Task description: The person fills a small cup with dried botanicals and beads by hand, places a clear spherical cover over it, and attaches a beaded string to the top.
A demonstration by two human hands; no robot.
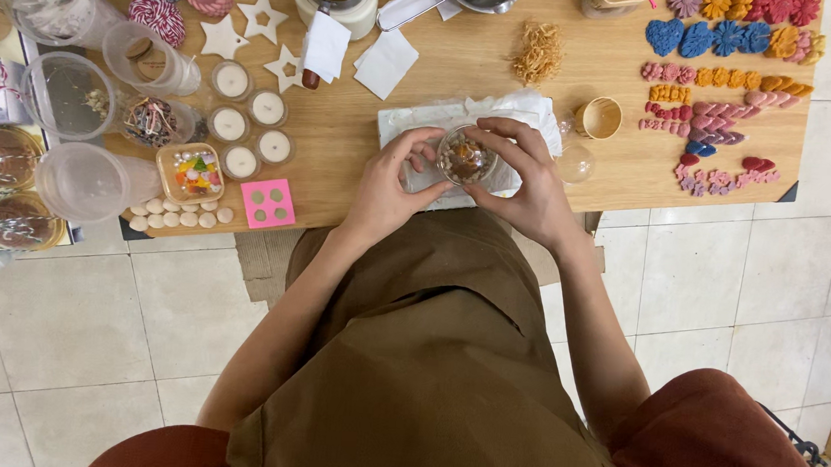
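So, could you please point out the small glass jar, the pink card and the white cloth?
small glass jar (pixel 465 157), head view, on its filled middle.
pink card (pixel 268 202), head view, on its centre.
white cloth (pixel 413 121), head view, on its left part.

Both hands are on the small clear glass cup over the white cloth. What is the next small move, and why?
Probably set the small clear glass cup down on the white cloth: left hand and right hand both cradle it just above, so neither is free.

The bench (pixel 464 68) is matt, smooth wood; the small jar (pixel 465 157) glossy clear glass; the wrap (pixel 461 116) beneath crinkled white paper; the floor (pixel 64 318) smooth pale tile.
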